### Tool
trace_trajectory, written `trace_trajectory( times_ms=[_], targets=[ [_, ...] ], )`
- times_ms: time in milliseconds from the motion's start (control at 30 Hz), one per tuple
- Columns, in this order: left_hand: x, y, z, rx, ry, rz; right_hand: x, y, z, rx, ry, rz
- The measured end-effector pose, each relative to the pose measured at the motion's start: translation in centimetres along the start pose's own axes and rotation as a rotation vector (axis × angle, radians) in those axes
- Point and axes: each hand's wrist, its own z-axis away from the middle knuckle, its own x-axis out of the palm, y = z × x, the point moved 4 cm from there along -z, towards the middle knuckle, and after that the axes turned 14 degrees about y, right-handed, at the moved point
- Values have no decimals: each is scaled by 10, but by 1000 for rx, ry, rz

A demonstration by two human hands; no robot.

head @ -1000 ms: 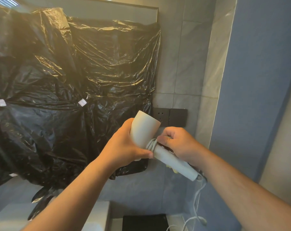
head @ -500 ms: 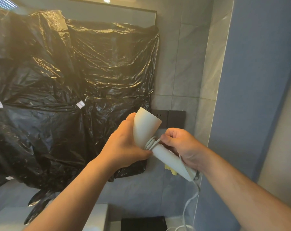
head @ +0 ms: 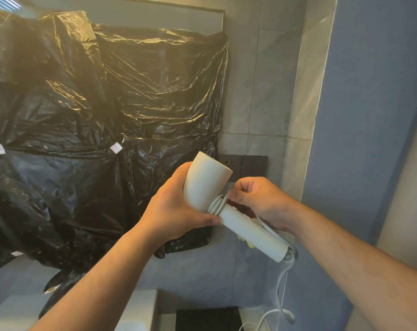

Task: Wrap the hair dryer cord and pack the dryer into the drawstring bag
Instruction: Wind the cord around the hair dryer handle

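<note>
Near the middle of the frame, a little right of centre, the cream-white plastic hair dryer (head: 205, 185) is held in the air between both hands, in front of a grey tiled wall (head: 269, 91). Its long axis is the tubular handle (head: 253, 232), which slants from the joint at frame centre down toward the lower right. The flared barrel rises up and left of that joint, its wide mouth facing the upper right.

The left hand (head: 176, 211) is closed round the barrel from the left and seems to do the steadying. The right hand (head: 257, 199) sits just right of the joint, fingers curled, pinching the pale rubbery power cord (head: 217, 204) where a few tight turns already ring the top of the handle. So the wrap point lies immediately left of the right hand's pinch, and that hand is the nearer one for laying the next turn.

One strand runs alongside the handle under the right palm. Slack hangs from near the handle's butt toward the lower right edge, where it loops. I judge the wrapping partly done, with that slack yet to be drawn up and round.

The dryer looks smooth, matte and unmarked. No drawstring bag can be made out.

Crinkled black plastic sheeting (head: 83, 139) fills the left of the frame, beside a dark wall socket plate (head: 253, 163).
</note>
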Motion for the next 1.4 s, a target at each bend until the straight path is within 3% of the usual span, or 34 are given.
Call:
trace_trajectory(
  times_ms=[333, 500, 633, 767, 800, 933, 1167, 1300, 1400],
  targets=[
    [-14, 12, -4, 92, -1, -38, -16, -19, -7, -75, -113, 497],
    [-15, 12, -2, -12, 26, 208, -9, -6, -3, 64, -280, 10],
    [-12, 13, -2, -63, 26, 372, -2, 4, -7, 117, -272, -132],
    [-12, 12, -5, -119, 114, 430, 15, 24, -2, 327, -279, -796],
    [-12, 12, -6, -130, 137, 434, 20, 25, 2, 342, -236, -834],
    [-11, 11, -4, -152, 225, 381, 33, 23, 14, 201, 11, -590],
    [-7, 2, 0, -171, 403, 248, 44, 20, 22, 113, 214, -381],
    [-9, 0, 0, -147, 458, 92, 49, 13, 30, -120, 297, 192],
    [-10, -4, 2, -108, 442, -41, 47, 6, 34, -258, 285, 460]
  ],
)
